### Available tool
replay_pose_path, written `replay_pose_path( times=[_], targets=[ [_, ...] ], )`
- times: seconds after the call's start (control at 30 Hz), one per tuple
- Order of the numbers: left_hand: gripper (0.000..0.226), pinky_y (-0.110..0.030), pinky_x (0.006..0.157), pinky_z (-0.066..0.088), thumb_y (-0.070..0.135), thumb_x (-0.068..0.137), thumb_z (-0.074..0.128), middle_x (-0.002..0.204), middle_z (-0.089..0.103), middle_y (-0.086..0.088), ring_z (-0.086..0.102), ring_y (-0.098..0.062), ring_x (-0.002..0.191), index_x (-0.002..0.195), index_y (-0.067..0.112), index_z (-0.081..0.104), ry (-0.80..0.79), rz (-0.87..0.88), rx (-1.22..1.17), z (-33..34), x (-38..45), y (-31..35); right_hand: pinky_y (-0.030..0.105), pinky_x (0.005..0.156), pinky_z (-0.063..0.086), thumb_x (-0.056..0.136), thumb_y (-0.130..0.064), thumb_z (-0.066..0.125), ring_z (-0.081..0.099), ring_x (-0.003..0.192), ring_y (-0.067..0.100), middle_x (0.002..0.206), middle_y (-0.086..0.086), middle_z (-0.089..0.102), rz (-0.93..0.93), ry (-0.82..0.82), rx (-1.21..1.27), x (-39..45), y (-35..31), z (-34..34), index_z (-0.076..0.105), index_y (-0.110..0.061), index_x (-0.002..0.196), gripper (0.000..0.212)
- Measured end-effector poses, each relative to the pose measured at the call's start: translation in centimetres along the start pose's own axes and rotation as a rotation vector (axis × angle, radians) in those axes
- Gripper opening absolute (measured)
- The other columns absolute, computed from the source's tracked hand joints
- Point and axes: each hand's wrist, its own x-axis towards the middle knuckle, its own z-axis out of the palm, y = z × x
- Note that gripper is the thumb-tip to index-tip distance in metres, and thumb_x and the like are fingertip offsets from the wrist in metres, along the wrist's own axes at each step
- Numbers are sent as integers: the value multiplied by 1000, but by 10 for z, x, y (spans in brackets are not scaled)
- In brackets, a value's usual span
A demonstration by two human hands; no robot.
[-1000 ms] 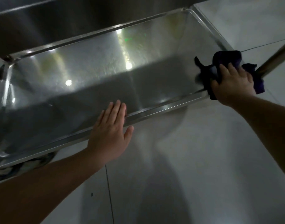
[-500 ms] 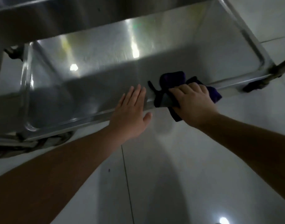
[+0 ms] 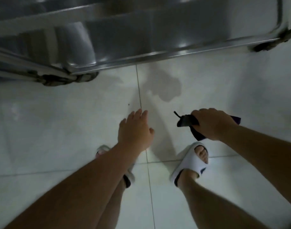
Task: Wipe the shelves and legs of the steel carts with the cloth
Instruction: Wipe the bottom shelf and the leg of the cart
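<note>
Fingers of our right hand [image 3: 214,125] gripped the dark purple cloth [image 3: 187,121]; our left hand [image 3: 134,131] hung spread, empty, both clear of the shiny steel cart [image 3: 158,30].

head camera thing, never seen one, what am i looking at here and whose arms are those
The camera sits on a person's head and looks down, so the arms are the wearer's own. The left hand is open and empty, held above the tiled floor. The right hand grips a dark cloth. Neither touches the steel cart across the top of the picture; a caster shows at its right corner. Below are the person's feet in white slippers. A darker patch marks the floor, perhaps a wet spot or a shadow.
</note>
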Motion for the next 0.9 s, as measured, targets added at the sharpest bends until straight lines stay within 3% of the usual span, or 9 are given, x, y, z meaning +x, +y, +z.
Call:
replay_pose_path(
  times=[0.17,0.37,0.47,0.6,0.77,0.9],
  targets=[
    [65,-46,111,43,42,101,46,158,43,-2,44,-25,143,160,20,30,-81,-11,44,-52,-95,11,36,72,43,101,-46,45,59,88,22,96,-4,57,51,-76,-71,-87,-22,-37,53,-27,110,23],
    [60,-48,101,42,41,104,46,155,44,-6,49,-30,134,158,20,33,-157,-40,-13,-166,-203,65,39,81,54,102,-50,44,60,85,23,94,-3,59,101,-52,58,-201,-60,-143,46,-24,96,27],
    [58,-47,101,41,40,103,47,153,45,-5,48,-29,133,156,21,35,-99,-34,-76,-224,-252,97,42,84,56,102,-40,46,63,85,27,92,0,61,104,-7,193,-259,-79,-216,50,-21,95,21],
    [53,-45,98,43,40,103,47,147,49,-2,49,-27,131,153,23,38,3,-71,-154,-298,-316,127,42,86,54,103,-33,43,62,89,27,94,0,60,121,96,155,-333,-100,-299,50,-22,97,14],
    [56,-44,98,45,47,101,47,145,50,0,51,-25,128,151,26,38,152,-13,-139,-369,-390,131,39,78,58,103,-39,44,63,79,21,86,-4,61,162,176,245,-404,-111,-362,52,-24,92,20],
    [64,-44,107,43,51,102,44,155,44,1,46,-25,137,160,26,31,201,50,-119,-423,-421,121,37,79,59,103,-43,47,65,77,15,86,-6,64,217,223,398,-448,-106,-398,54,-25,96,20]
  ],
)
